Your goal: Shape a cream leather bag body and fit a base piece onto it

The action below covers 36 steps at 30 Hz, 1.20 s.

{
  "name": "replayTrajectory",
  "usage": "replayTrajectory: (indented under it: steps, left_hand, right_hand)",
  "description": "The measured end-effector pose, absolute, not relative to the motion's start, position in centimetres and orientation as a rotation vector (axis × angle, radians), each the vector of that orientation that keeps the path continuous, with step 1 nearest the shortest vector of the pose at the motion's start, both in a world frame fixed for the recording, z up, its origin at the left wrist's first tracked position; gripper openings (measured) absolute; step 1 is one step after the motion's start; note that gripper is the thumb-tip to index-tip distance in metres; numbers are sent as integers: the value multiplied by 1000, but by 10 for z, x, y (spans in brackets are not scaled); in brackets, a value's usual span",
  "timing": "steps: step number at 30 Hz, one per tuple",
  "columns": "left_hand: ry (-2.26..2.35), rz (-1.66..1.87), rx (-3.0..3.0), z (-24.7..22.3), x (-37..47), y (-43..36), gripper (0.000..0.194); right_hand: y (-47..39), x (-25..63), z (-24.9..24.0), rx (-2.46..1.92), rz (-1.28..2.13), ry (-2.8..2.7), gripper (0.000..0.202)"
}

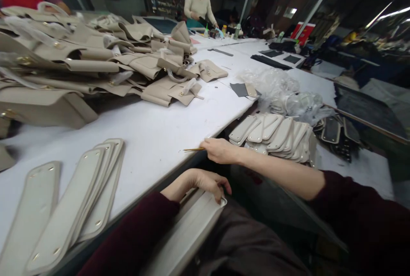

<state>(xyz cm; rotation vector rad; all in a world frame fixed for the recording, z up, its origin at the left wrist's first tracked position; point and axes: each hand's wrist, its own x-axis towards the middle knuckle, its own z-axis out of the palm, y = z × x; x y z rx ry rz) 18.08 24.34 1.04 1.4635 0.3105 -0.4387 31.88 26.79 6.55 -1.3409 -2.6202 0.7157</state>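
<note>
My left hand [205,182] is closed over the end of a long, pale bag-base panel [188,229] resting on my lap. Its fingers curl over the panel's rounded corner. At the table edge, my right hand [221,150] pinches a thin brass-coloured pointed tool [193,149], whose tip points left just over the white table top. The tool's other end is hidden in the fingers. To the left, a fanned pile of similar panels [83,182] with metal studs at the ends lies on the table, beside a single panel [35,199].
A large heap of beige bag pieces [105,66] covers the table's [144,124] back left. Right of my right hand sit stacked panels [278,137], crumpled clear plastic [278,86] and dark pieces [336,133]. A person in a cream sweater [198,4] stands across the table.
</note>
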Motion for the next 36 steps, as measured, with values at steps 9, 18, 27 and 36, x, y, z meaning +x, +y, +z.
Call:
replayTrajectory:
  steps: [9, 18, 27, 36]
  left_hand:
    - [308, -453, 1413, 10, 184, 239, 71]
    - [352, -424, 1558, 16, 183, 241, 92]
    - [323, -432, 1603, 19, 182, 243, 98]
    - [352, -435, 1577, 24, 182, 243, 106]
  right_hand:
    - [129, 417, 80, -1737, 2056, -1653, 45]
    - [105, 381, 41, -1712, 2015, -1727, 40]
    - [103, 373, 36, -1707, 1943, -1639, 38]
    - [95, 361, 36, -1711, 2089, -1337, 40]
